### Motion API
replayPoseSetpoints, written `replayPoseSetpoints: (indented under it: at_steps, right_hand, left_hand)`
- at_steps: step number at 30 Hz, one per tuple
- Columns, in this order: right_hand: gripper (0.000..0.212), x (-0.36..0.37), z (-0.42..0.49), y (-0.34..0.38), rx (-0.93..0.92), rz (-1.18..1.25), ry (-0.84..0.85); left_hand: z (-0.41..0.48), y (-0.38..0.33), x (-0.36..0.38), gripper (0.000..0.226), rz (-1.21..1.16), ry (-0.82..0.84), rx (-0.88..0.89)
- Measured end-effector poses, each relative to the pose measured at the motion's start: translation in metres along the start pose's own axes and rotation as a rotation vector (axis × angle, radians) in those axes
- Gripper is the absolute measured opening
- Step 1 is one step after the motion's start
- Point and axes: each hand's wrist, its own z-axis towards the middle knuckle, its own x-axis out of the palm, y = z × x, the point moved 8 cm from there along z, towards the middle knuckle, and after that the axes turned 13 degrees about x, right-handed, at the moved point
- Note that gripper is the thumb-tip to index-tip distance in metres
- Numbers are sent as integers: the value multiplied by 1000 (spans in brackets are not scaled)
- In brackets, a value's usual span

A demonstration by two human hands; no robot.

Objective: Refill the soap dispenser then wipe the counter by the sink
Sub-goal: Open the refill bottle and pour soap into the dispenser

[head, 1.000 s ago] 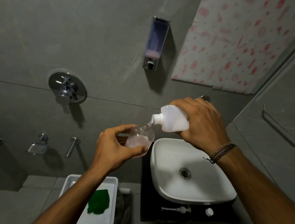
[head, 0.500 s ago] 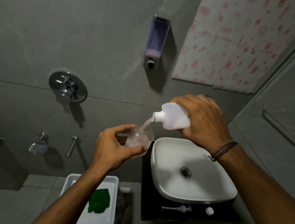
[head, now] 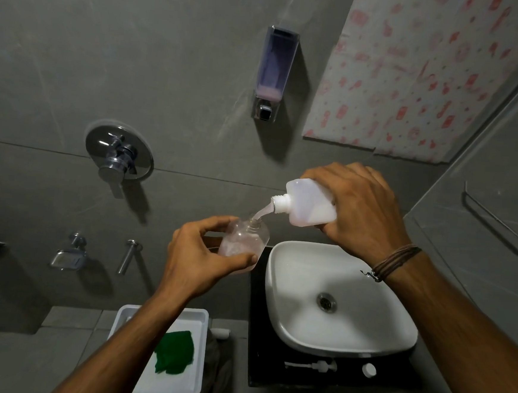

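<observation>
A small clear soap dispenser bottle (head: 243,243), its neck open and a shallow pale pink layer inside, is held in mid-air just left of the basin. The left hand (head: 198,261) wraps around its lower half, thumb across the front and fingers curled behind. Above and to the right, the right hand (head: 360,210) grips a white refill bottle (head: 308,206), tipped so its threaded spout points down and left. A thin stream of pale soap (head: 261,213) runs from the spout into the open neck of the clear bottle.

A white vessel sink (head: 297,317) with a metal drain sits below the right hand on a dark surface (head: 252,366). On that surface in front of the sink lie a white pump head (head: 315,365) on its side and, a little to its right, a small white cap (head: 368,370).

To the left and lower down, a white tray (head: 201,319) holds a crumpled green cloth (head: 173,357); the left forearm crosses over part of the tray. On the grey wall behind hang a wall-mounted soap dispenser (head: 272,70) with a little pink liquid at its bottom, a round chrome mixer valve (head: 118,151), a chrome soap dish (head: 67,257) and a chrome spout (head: 127,255). A pink-patterned curtain (head: 416,69) fills the upper right.
</observation>
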Motion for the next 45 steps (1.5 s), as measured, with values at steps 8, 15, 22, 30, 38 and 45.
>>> replayPoseSetpoints:
  at_steps: [8,15,22,30,38,45]
  right_hand:
    - [63,-1,1,-2,-14,-12,2]
    - [63,-4,-1,-5,-10,-37,-13]
    - [64,-3,-2,-7,-7,-59,-4]
    - [65,-4,-1,-8,-5,-73,-11]
    - [66,-5,0,-8,-7,-77,-16]
    - [66,-5,2,-7,-7,-94,-6]
  left_hand:
    - [-1,-2,2,79,-19,-4,-12]
    - [-1,-5,2,74,-17,5,-16]
    - [-2,-5,4,76,-23,5,-14]
    - [-2,-2,6,71,-15,14,-2]
    - [0,-5,7,68,-7,20,20]
    - [0,-3,7,75,-16,24,5]
